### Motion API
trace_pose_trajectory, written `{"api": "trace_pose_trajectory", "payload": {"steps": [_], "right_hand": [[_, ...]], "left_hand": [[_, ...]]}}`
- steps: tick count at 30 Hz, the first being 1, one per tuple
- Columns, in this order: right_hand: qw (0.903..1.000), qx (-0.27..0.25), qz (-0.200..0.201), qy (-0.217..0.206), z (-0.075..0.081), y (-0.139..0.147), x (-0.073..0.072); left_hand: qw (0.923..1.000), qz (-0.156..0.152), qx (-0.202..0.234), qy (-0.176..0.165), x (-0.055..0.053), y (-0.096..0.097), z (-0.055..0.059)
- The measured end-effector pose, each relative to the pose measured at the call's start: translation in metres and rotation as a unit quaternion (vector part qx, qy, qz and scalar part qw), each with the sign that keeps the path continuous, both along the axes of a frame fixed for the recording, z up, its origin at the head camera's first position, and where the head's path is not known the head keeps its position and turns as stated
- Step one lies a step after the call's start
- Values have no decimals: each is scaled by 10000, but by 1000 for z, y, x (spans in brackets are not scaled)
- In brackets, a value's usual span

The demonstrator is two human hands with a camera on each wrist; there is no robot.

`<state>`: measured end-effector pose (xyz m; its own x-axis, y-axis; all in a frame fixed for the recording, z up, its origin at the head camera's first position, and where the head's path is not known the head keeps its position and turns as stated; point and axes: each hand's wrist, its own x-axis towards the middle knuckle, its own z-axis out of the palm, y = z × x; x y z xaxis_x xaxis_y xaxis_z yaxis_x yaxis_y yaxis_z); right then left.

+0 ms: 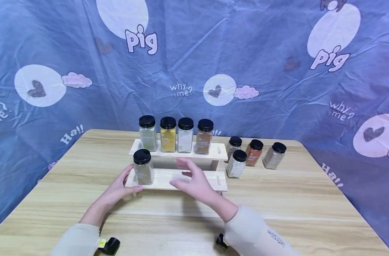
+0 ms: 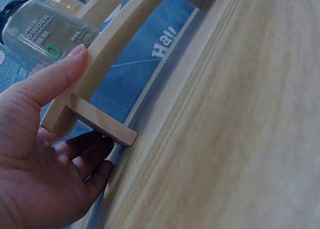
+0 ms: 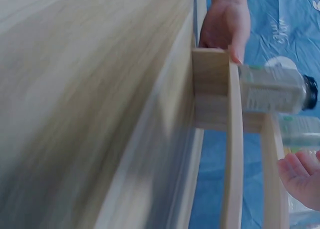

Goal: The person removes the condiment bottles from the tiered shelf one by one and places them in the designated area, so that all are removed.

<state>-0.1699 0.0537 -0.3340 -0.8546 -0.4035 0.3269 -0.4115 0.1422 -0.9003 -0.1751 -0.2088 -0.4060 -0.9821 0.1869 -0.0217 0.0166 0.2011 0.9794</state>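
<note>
A two-tier wooden spice rack [image 1: 178, 184] stands on the table. My left hand [image 1: 117, 187] grips the left end of its lower tier, and the left wrist view shows the thumb on the board's front edge with fingers bent below. Beside that hand, a black-lidded cumin powder jar [image 1: 143, 172] stands upright on the lower tier. My right hand [image 1: 196, 183] hovers over the middle of this tier, holding nothing, its fingers loosely extended. On the upper tier stand a pale green jar [image 1: 148, 137], a yellow jar [image 1: 168, 137], a white jar [image 1: 185, 138] and a brown jar [image 1: 204, 139].
Right of the rack are several more black-lidded jars: a white-labelled jar [image 1: 236, 166], a red jar [image 1: 254, 155], a grey jar [image 1: 273, 158] and a partly hidden jar [image 1: 234, 144]. A blue printed cloth [image 1: 188, 53] hangs behind the wooden table [image 1: 277, 206].
</note>
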Motion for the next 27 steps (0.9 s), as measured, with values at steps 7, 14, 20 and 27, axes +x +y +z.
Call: {"api": "trace_pose_trajectory", "payload": {"steps": [7, 14, 20, 27], "right_hand": [[9998, 136, 111, -128, 3, -24, 4], [9992, 378, -121, 79, -17, -43, -8], [9985, 347, -395, 131, -21, -60, -11], [9975, 326, -602, 194, -22, -77, -15]], "left_hand": [[10000, -1, -15, 55, 0, 0, -1], [9999, -19, -28, 113, 0, 0, -1], [9999, -41, -31, 87, 0, 1, -1], [9999, 15, -91, 76, -2, 0, -3]]}}
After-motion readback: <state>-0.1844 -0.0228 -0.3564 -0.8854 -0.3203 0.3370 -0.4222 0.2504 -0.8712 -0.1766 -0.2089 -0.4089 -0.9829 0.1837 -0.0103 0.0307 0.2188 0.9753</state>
